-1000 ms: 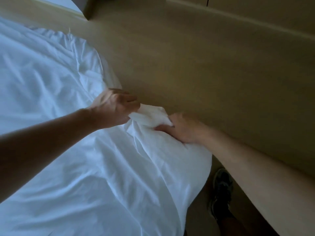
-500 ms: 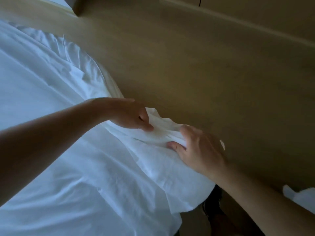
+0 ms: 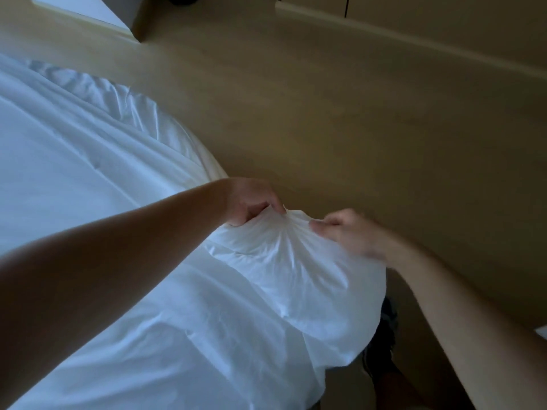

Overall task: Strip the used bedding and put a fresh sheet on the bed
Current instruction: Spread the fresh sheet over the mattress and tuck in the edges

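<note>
Just below the grip, the sheet (image 3: 281,291) is hanging loose in white folds. Flatter half a second ago, the left hand (image 3: 251,202) is now pinching a gathered bunch, the blurred right hand (image 3: 352,235) curling onto it, probably readying this corner for pulling. Beyond the grip, floor (image 3: 355,128) is showing.
</note>
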`<state>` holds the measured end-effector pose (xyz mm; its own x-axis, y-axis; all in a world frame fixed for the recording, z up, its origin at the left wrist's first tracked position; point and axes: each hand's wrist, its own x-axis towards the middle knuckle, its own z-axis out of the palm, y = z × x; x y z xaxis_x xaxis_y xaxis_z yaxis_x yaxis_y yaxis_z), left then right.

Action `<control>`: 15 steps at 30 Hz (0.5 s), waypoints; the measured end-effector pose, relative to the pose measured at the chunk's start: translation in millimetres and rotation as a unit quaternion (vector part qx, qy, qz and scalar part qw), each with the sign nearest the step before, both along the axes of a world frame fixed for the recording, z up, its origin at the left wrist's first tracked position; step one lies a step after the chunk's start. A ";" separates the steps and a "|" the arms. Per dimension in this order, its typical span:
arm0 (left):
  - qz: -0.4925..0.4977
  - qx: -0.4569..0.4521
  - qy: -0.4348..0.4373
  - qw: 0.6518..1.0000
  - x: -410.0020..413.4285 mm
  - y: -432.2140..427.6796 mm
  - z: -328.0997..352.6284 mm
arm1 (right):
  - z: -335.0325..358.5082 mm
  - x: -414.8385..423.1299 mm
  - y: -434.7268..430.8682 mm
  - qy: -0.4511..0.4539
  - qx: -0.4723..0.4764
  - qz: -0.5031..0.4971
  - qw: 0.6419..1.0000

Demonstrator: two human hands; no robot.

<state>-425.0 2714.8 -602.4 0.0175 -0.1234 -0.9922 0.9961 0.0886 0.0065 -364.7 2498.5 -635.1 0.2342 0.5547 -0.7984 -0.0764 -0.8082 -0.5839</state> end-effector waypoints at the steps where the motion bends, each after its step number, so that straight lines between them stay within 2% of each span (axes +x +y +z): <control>1: 0.004 -0.002 -0.005 1.000 1.6 2.2 -1.2 | -2.7 10.0 -1.0 0.043 -0.023 0.009 0.999; 4: 0.000 0.032 -0.017 0.999 9.5 10.9 -7.2 | -10.6 31.6 -11.7 0.082 -0.049 0.036 0.995; 9: -0.020 0.131 -0.033 0.991 21.3 9.5 -27.7 | -38.8 21.0 -42.4 0.078 -0.047 -0.055 0.994; 10: -0.033 0.136 -0.033 0.990 22.4 7.3 -32.7 | -45.3 13.3 -48.7 0.050 -0.041 -0.074 0.995; 12: -0.078 0.138 -0.030 0.987 24.7 2.5 -41.0 | -53.0 6.4 -61.1 -0.072 -0.014 -0.100 0.992; 14: -0.150 0.152 -0.043 0.976 25.2 -6.1 -49.2 | -56.7 11.6 -75.2 -0.197 -0.007 -0.067 0.978; 15: -0.205 0.182 -0.067 0.960 27.1 -10.4 -53.4 | -59.6 15.8 -81.9 -0.233 -0.009 -0.043 0.971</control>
